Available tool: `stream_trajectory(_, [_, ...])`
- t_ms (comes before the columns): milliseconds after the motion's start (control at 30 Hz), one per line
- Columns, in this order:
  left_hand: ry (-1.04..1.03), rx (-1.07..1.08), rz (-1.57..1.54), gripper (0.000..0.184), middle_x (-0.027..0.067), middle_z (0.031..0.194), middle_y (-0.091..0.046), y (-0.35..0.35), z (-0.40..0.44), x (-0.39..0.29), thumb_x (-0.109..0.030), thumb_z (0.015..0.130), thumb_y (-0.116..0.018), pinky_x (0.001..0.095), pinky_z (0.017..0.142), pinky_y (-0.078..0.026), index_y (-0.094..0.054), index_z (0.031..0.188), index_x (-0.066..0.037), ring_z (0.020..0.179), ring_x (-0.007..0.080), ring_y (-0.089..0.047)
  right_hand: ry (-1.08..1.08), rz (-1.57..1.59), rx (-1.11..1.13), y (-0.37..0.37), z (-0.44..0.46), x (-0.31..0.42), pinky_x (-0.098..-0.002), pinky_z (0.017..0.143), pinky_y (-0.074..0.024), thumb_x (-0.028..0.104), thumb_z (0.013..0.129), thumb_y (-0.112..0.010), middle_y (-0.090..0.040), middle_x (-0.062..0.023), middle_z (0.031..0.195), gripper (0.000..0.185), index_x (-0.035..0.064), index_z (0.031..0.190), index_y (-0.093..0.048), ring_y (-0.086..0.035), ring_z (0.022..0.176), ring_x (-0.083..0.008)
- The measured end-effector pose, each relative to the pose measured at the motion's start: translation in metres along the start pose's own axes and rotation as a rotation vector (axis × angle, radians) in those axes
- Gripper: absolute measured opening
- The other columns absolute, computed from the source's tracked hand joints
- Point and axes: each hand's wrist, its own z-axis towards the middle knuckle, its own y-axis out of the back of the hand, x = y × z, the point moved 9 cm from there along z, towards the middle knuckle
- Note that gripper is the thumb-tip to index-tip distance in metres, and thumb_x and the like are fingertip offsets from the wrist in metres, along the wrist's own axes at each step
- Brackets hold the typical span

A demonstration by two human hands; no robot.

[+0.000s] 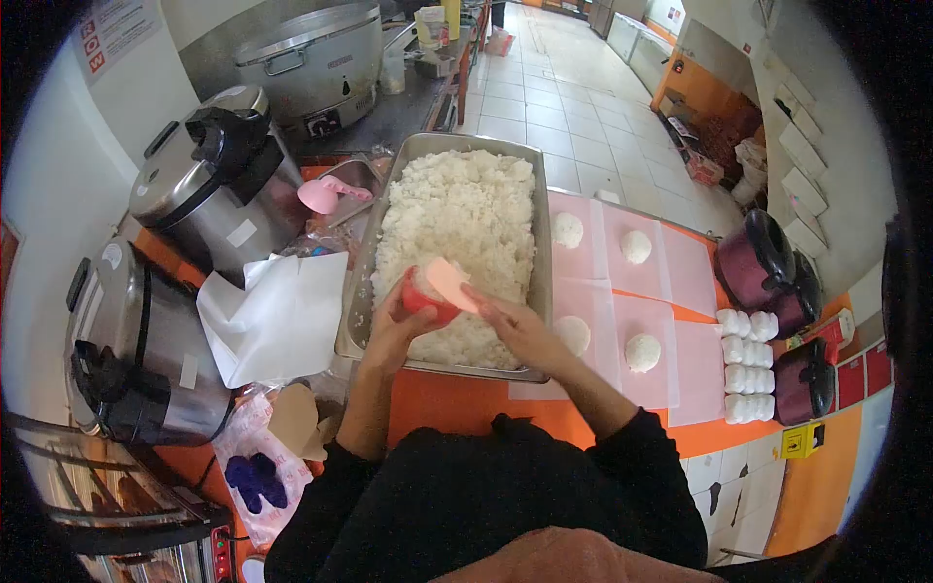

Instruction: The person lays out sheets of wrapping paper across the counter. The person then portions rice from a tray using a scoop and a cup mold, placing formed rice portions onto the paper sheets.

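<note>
Over the near half of a metal tray (542, 243) of white rice (457, 204), my left hand (397, 325) is wrapped round a small red cup (432, 303). My right hand (510, 325) grips a pale pink paddle (450, 284), whose flat blade lies over the cup's mouth. Some rice shows at the cup's opening. To the right of the tray, round rice mounds (637, 247) sit on pink paper sheets (688, 272), one mound near my right forearm.
Steel rice cookers (219, 185) stand at the left, beside white sheets (277, 316) and a pink scoop (326, 194). A large pot (311, 73) is behind. On the right are wrapped white bundles (748, 379) and dark red containers (753, 260). Purple gloves (256, 481) lie lower left.
</note>
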Motion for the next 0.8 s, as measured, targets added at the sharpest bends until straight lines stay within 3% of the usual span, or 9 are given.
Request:
stream_trajectory(100, [-0.090,0.005,0.204,0.086,0.0152,0.133,-0.046,0.003,0.003,0.005,-0.006,0.070,-0.080,0.0382,0.092,-0.051,-0.030,0.141,0.000,0.117,0.0247,-0.051,-0.009,-0.044,-0.033,-0.010,-0.004,-0.008,-0.0337,0.105,-0.0322,0.036,0.101,-0.034,-0.046,-0.0157,0.138,0.047,0.0056,0.136,-0.042,-0.045,0.126,-0.0276])
stream_trajectory(200, [-0.135,-0.015,0.345,0.092,0.0152,0.132,-0.046,0.001,0.002,0.004,-0.005,0.064,-0.084,0.0359,0.088,-0.053,-0.031,0.140,0.000,0.114,0.0243,-0.053,-0.025,-0.098,-0.014,-0.013,-0.004,-0.015,-0.0347,0.103,-0.0346,0.037,0.101,-0.033,-0.049,-0.0163,0.134,0.047,0.0070,0.137,-0.043,-0.048,0.124,-0.0291])
stream_trajectory(400, [-0.144,-0.062,0.581,0.089,0.0158,0.131,-0.047,-0.006,-0.002,-0.003,-0.011,0.065,-0.085,0.0330,0.082,-0.056,-0.035,0.137,-0.001,0.107,0.0235,-0.058,-0.117,-0.089,0.156,-0.006,0.006,-0.025,-0.0355,0.100,-0.0379,0.038,0.100,-0.035,-0.055,-0.0162,0.128,0.046,0.0094,0.134,-0.048,-0.052,0.119,-0.0274])
stream_trajectory(467, [-0.090,-0.107,0.474,0.087,0.0155,0.129,-0.048,-0.004,-0.002,-0.001,-0.012,0.065,-0.085,0.0327,0.081,-0.056,-0.037,0.136,0.000,0.106,0.0234,-0.059,-0.251,-0.063,0.186,0.013,0.011,-0.011,-0.0356,0.098,-0.0392,0.038,0.100,-0.036,-0.056,-0.0149,0.127,0.045,0.0101,0.133,-0.049,-0.053,0.117,-0.0258])
stream_trajectory(533, [-0.058,-0.129,0.385,0.085,0.0153,0.128,-0.049,0.001,0.000,0.003,-0.013,0.065,-0.085,0.0324,0.080,-0.056,-0.038,0.135,0.001,0.104,0.0233,-0.060,-0.184,-0.078,0.135,0.020,0.012,-0.001,-0.0363,0.097,-0.0404,0.037,0.100,-0.037,-0.057,-0.0143,0.126,0.044,0.0107,0.133,-0.049,-0.055,0.115,-0.0259])
stream_trajectory(600, [-0.052,-0.131,0.306,0.085,0.0153,0.125,-0.051,0.010,0.007,0.011,-0.013,0.065,-0.085,0.0320,0.079,-0.056,-0.039,0.134,0.002,0.102,0.0235,-0.061,0.084,-0.139,0.013,0.019,0.008,0.004,-0.0374,0.095,-0.0416,0.037,0.100,-0.037,-0.058,-0.0145,0.124,0.043,0.0112,0.132,-0.049,-0.056,0.113,-0.0279])
stream_trajectory(700, [-0.057,-0.058,0.494,0.085,0.0170,0.123,-0.053,-0.002,0.004,0.006,-0.013,0.065,-0.085,0.0319,0.079,-0.056,-0.039,0.133,0.003,0.099,0.0238,-0.062,-0.064,-0.182,-0.050,-0.003,0.006,-0.008,-0.0386,0.094,-0.0420,0.035,0.100,-0.036,-0.059,-0.0156,0.122,0.042,0.0122,0.132,-0.049,-0.056,0.111,-0.0320])
stream_trajectory(800, [-0.081,-0.096,0.483,0.086,0.0179,0.123,-0.053,-0.005,-0.002,0.002,-0.013,0.064,-0.086,0.0318,0.077,-0.057,-0.039,0.134,0.003,0.099,0.0235,-0.062,-0.180,-0.156,-0.058,-0.011,0.009,-0.035,-0.0393,0.094,-0.0420,0.034,0.100,-0.036,-0.058,-0.0188,0.120,0.042,0.0119,0.132,-0.049,-0.056,0.110,-0.0355])
